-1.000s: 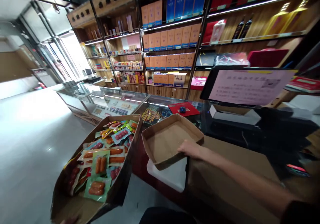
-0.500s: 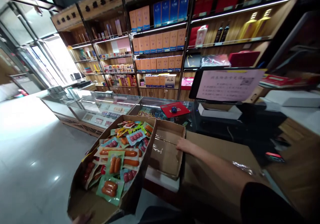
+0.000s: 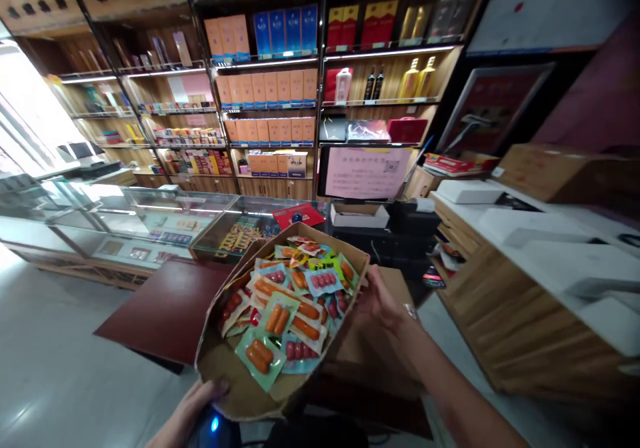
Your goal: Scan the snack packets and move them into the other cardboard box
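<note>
An open cardboard box (image 3: pixel 345 243) is tilted toward me, piled with small sealed packs of sausages (image 3: pixel 277 318) in clear, green and blue wrappers. My left hand (image 3: pixel 200 398) grips its near left edge, thumb over the rim inside. On the far side, my right hand (image 3: pixel 379 301) holds the right wall near the corner, its fingertips partly hidden behind the cardboard. Bare cardboard shows in the near left part of the box, beside the packs.
A larger closed carton (image 3: pixel 395 281) lies below my right forearm. To the left is a dark red tabletop (image 3: pixel 165 308). Glass display counters (image 3: pixel 150 215) run behind, with a red sheet (image 3: pixel 307 215) and a white open box (image 3: pixel 359 216). Wooden cabinets (image 3: pixel 480 295) stand at right.
My right hand has left the smaller cardboard tray and now holds the sausage box. The box has shifted right in view, and the view has turned right. The tray is no longer visible.
</note>
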Available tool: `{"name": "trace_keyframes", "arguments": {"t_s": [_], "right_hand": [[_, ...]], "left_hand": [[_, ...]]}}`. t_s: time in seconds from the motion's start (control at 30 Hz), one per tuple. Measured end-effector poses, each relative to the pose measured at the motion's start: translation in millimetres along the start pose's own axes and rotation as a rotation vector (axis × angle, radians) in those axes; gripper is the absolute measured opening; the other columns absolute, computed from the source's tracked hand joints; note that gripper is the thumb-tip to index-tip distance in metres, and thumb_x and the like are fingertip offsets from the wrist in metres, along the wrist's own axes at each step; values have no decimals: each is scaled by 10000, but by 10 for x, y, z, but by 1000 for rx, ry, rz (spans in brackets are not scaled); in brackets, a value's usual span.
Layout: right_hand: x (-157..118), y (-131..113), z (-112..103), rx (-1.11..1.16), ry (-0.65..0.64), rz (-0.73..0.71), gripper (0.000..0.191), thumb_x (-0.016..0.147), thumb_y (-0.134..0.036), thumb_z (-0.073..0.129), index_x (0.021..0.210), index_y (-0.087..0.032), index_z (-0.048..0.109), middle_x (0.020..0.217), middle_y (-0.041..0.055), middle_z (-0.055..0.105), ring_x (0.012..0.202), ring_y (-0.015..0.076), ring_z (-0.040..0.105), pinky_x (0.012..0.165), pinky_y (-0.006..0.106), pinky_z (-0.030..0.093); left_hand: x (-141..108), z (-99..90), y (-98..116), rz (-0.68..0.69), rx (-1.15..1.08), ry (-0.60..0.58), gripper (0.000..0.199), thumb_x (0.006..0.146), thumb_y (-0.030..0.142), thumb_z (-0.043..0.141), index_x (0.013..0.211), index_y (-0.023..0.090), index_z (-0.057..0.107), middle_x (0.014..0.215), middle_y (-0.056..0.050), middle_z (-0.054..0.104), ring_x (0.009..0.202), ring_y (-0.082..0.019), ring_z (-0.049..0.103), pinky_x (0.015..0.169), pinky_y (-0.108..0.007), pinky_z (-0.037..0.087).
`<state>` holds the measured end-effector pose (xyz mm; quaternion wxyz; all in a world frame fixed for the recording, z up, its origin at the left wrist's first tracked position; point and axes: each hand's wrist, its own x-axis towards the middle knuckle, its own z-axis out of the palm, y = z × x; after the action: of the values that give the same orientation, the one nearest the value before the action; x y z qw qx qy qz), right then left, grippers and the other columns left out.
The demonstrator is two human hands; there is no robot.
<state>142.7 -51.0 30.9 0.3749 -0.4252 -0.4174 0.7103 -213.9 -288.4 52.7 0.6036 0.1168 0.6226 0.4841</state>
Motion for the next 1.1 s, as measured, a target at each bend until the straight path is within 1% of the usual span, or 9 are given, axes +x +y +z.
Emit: {"name": "trace_keyframes", "arguments": {"t_s": [0.1, 0.23, 0.33, 0.47, 0.57, 0.67, 0.83, 0.93, 1.1], "right_hand": [[-360, -55, -438, 78, 222, 31, 344, 828, -485, 611, 1045, -219, 621, 809, 25, 734, 684, 207, 708, 629, 325, 584], [-744, 270, -898, 341, 540, -122, 305, 702, -409, 677, 943, -228, 630, 768, -20, 711, 655, 182, 686, 550, 272, 577], [-904, 595, -991, 404, 735, -278, 515, 578, -333, 768, 1053, -288, 575, 865, -72, 689, 686, 165, 676, 538, 270, 593], [-999, 782, -813, 346, 885, -278, 783, 551, -356, 838, 1225, -400, 444, 1092, -86, 638, 861, 163, 663, 590, 282, 625], [-1061, 797, -623, 238, 844, -241, 894, 561, -438, 855, 1304, -394, 360, 1261, -23, 590, 977, 199, 653, 642, 325, 646], [-1144, 859, -614, 123, 791, -163, 1024, 551, -507, 860, 1377, -353, 274, 1195, 21, 627, 946, 226, 678, 612, 333, 644], [-1306, 880, -1218, -344, 509, 87, 761, 623, -631, 744, 1241, -262, 496, 601, -38, 643, 450, 230, 629, 355, 309, 493], [-1361, 390, -1393, -763, 511, -92, 442, 673, -654, 661, 883, -265, 657, 541, -6, 625, 520, 235, 648, 451, 311, 509], [-1727, -718, -909, -767, 262, -514, 391, 854, -561, 588, 1045, -238, 701, 835, 63, 723, 777, 235, 685, 699, 328, 561]], "left_hand": [[162, 526, 55, 109, 139, -163, 429, 612, 437, 803, 906, 127, 766, 940, -117, 769, 1046, -377, 671, 937, -443, 525], [567, 1026, 197, 406, 361, -265, 612, 760, 608, 650, 1138, 133, 724, 1182, -104, 720, 1225, -331, 582, 1108, -400, 381], [857, 1075, 169, 592, 611, -36, 727, 758, 605, 644, 1319, 143, 623, 1328, -155, 637, 1292, -323, 539, 1126, -396, 336], [1062, 995, -135, 417, 922, 81, 740, 652, 616, 704, 1185, 102, 703, 1133, -187, 723, 1161, -392, 613, 998, -399, 432], [1091, 1069, -390, 427, 940, -86, 605, 787, 680, 518, 933, 147, 763, 900, -85, 757, 977, -334, 659, 855, -326, 470], [1072, 1175, -522, 522, 945, -93, 661, 862, 689, 378, 765, 131, 719, 740, -43, 692, 837, -285, 620, 745, -296, 446], [1049, 1159, -530, 555, 943, -95, 692, 853, 725, 365, 720, 121, 674, 625, -10, 582, 744, -233, 564, 696, -274, 429], [1019, 1114, -521, 520, 915, -98, 705, 810, 755, 409, 763, 120, 711, 705, -34, 663, 834, -282, 615, 777, -299, 471], [697, 1065, -483, 564, 627, 109, 709, 764, 743, 491, 1040, 142, 745, 1171, -147, 720, 1258, -350, 555, 1083, -393, 385]]}}
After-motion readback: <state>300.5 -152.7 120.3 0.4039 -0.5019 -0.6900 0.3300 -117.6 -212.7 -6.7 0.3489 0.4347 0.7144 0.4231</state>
